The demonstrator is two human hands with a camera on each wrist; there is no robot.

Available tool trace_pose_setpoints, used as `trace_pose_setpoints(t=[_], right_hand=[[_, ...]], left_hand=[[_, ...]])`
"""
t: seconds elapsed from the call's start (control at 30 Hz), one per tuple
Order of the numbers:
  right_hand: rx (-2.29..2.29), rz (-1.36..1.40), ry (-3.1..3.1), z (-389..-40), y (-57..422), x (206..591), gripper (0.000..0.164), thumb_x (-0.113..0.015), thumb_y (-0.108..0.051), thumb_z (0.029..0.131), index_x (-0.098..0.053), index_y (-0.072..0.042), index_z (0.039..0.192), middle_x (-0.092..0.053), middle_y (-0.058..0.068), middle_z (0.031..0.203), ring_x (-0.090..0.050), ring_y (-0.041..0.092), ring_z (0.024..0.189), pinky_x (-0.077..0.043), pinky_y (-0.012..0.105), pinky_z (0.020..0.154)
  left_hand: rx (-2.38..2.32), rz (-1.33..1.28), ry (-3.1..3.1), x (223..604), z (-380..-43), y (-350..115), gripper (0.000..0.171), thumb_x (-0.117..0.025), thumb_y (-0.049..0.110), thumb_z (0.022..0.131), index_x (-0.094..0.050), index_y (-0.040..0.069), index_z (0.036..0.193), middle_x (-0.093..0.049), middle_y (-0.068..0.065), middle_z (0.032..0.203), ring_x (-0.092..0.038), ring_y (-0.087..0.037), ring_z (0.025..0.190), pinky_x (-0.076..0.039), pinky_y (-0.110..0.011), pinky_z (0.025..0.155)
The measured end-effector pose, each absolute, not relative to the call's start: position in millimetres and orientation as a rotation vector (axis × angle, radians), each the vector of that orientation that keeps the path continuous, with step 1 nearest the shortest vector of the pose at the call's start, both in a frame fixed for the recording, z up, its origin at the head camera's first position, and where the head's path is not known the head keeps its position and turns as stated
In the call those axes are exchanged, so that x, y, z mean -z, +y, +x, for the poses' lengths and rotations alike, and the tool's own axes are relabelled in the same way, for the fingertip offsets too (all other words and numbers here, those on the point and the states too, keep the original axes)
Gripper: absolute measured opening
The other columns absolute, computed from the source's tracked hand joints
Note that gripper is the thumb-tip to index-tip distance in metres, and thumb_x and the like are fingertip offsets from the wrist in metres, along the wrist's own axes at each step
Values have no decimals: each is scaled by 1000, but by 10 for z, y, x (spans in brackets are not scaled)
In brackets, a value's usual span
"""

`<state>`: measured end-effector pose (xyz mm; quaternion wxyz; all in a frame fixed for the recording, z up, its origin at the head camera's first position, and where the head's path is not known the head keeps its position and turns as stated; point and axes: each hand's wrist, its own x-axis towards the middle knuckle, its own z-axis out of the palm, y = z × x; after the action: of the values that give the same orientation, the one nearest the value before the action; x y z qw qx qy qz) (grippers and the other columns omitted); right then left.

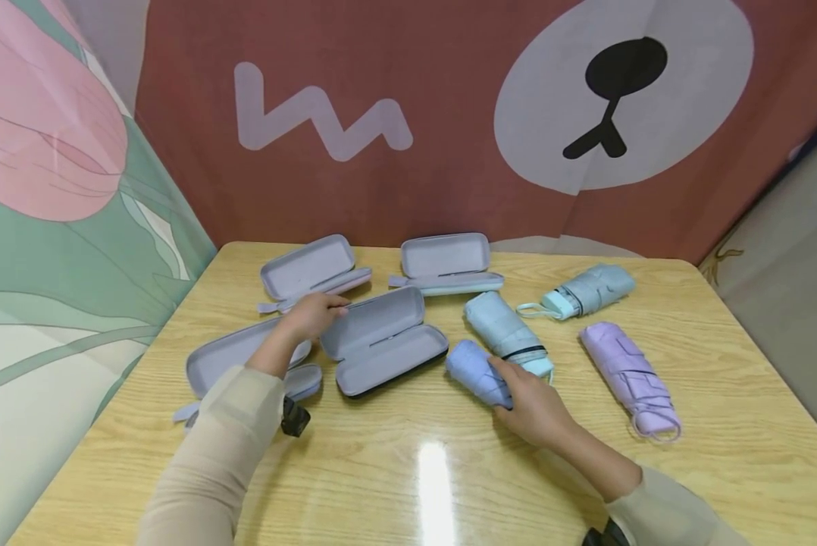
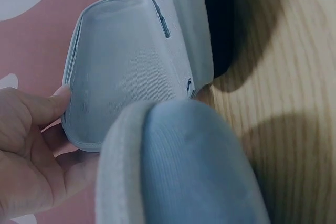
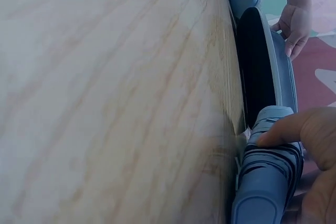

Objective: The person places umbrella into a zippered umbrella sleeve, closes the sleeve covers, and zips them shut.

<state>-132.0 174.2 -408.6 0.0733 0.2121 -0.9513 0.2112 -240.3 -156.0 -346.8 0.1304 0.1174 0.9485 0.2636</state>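
Note:
An open zippered case (image 1: 391,358) with a grey lining and a dark outer base stands mid-table. My left hand (image 1: 313,315) holds the edge of its raised lid; in the left wrist view the thumb of that hand (image 2: 26,150) lies along the rim with fingers behind. To the right, a folded blue umbrella (image 1: 475,371) lies between the thumb and fingers of my right hand (image 1: 534,402). The right wrist view shows that umbrella (image 3: 260,182) pointing toward the dark case (image 3: 256,66). A pale blue folded umbrella (image 1: 500,326) lies right behind it.
Open cases stand around: one at left (image 1: 227,356) partly hidden by my left arm, a pink-based one (image 1: 309,269) and a mint-based one (image 1: 446,256) at the back. A teal umbrella (image 1: 596,290) and a purple umbrella (image 1: 628,371) lie at right. A printed cloth (image 1: 449,189) hangs behind.

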Motion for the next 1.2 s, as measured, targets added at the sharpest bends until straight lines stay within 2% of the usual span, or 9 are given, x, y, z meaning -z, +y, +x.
trace_pose_setpoints(t=[0.47,0.8,1.2], right_hand=[[-726,623,-2770,-1331,1769,4056,65,-70,-5,63,-43,-1,122,-51,17,114,-50,32,101,-44,45,73],[-725,605,-2793,-1360,1796,3939,65,-70,-5,66,-42,-1,124,-50,18,116,-49,33,102,-43,46,75],[-720,786,-2747,-1477,1629,3869,60,-65,-1,68,-44,-3,124,-49,13,120,-45,29,108,-40,43,84]], left_hand=[[-767,374,2771,3484,-2405,-1504,35,-42,20,92,-49,5,123,-49,-14,121,-40,-31,113,-34,-42,90],[-793,381,2769,3464,-2374,-1479,35,-42,20,92,-49,6,123,-49,-13,121,-41,-30,112,-36,-42,88],[-812,455,2833,3467,-2369,-1426,31,-47,18,90,-55,7,117,-53,-13,116,-49,-28,104,-40,-40,84]])
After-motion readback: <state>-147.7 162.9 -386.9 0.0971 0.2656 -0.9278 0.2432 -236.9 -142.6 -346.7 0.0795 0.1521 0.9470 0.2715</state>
